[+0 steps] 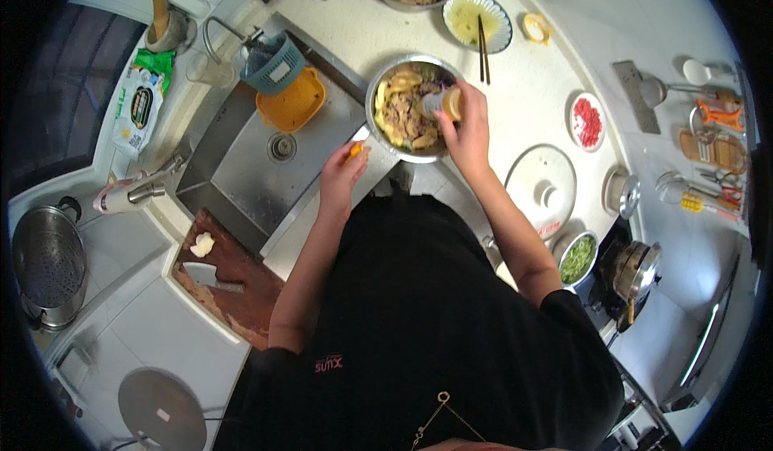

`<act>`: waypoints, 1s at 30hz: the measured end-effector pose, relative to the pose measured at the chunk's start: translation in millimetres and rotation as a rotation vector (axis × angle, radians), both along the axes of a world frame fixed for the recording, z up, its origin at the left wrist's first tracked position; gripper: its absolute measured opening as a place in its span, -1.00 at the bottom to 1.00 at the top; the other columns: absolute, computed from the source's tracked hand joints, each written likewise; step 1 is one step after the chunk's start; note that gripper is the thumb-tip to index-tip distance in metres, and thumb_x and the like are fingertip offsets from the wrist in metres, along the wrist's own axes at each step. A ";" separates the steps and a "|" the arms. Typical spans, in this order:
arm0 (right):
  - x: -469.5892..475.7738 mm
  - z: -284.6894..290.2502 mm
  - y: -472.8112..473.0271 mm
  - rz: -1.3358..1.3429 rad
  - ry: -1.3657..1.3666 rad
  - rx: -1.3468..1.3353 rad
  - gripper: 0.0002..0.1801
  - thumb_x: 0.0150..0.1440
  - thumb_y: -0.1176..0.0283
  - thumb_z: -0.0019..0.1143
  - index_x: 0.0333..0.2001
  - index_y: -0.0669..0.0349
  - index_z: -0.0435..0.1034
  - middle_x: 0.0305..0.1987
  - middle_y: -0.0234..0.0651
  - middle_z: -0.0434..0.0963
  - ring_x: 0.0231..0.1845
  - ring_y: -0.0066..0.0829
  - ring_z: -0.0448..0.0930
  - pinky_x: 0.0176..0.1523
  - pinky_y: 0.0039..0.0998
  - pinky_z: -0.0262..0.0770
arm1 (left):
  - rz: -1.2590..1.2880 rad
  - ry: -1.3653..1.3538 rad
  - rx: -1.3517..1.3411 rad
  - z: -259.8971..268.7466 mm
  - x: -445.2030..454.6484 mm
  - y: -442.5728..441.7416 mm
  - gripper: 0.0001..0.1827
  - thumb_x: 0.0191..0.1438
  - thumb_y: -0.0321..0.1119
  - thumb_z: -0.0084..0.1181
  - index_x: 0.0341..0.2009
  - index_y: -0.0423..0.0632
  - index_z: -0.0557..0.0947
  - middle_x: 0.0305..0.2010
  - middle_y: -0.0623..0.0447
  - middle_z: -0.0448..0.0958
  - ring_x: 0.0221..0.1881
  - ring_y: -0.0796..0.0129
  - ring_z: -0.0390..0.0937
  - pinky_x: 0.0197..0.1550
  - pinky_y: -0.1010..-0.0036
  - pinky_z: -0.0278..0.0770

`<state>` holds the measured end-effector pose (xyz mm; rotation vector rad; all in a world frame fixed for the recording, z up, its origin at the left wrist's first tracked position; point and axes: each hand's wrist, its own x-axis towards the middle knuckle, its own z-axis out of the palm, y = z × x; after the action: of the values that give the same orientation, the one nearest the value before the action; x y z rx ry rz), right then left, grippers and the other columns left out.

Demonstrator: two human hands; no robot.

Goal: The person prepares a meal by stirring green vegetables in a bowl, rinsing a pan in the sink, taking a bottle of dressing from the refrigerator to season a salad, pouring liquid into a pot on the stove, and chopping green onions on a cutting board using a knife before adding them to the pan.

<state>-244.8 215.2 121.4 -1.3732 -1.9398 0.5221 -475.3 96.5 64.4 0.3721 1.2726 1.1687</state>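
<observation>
My right hand (468, 128) is closed around a small shaker jar (444, 103) with a yellowish end, tilted over a round metal bowl (369, 113). Inside the bowl lie pale slices, brownish pieces and purple shreds (407, 110). My left hand (344, 170), just left of the bowl by the sink's edge, pinches a small orange cap (356, 149). Beyond the bowl, wooden chopsticks (484, 52) lean on a fluted dish of yellowish liquid (468, 22). The opening of the jar is hard to make out.
Left is the sink (253, 173) with an orange basket (296, 103). A knife (202, 274) rests on a wooden board (241, 306). At right are a glass lid (540, 179), a plate of red pieces (587, 122), a bowl of green shreds (578, 261) and a pot (634, 270).
</observation>
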 end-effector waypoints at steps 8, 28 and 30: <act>0.7 34.4 2.0 -0.065 0.242 0.162 -0.29 0.06 0.51 0.34 0.28 0.29 0.23 0.20 0.01 0.38 0.20 -0.03 0.46 0.24 -0.17 0.44 | 0.055 -0.044 -0.045 -0.3 -1.0 -7.3 -0.57 0.33 -0.29 0.13 0.23 -0.17 0.51 0.10 0.03 0.57 -0.06 0.53 0.52 0.06 0.58 0.51; 13.8 -1.1 -23.4 -0.065 0.046 0.052 -0.29 0.12 0.45 0.30 0.33 0.32 0.21 0.23 0.07 0.37 0.27 -0.01 0.43 0.32 -0.12 0.39 | 0.025 -0.017 -0.028 -3.2 0.7 -6.4 -0.59 0.32 -0.29 0.13 0.20 -0.19 0.53 0.08 0.01 0.58 -0.07 0.51 0.53 0.06 0.58 0.52; 12.4 4.1 -5.6 -0.142 0.247 0.004 -0.30 0.17 0.42 0.30 0.33 0.34 0.20 0.20 -0.02 0.40 0.24 -0.14 0.46 0.29 -0.22 0.42 | -0.011 0.042 0.007 4.1 1.8 -2.7 -0.59 0.33 -0.28 0.11 0.20 -0.19 0.52 0.09 0.00 0.57 -0.01 0.49 0.52 0.09 0.56 0.50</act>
<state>-232.4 209.5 125.4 -1.3633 -1.6320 0.5894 -473.5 93.9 68.4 0.4102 1.3014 1.1619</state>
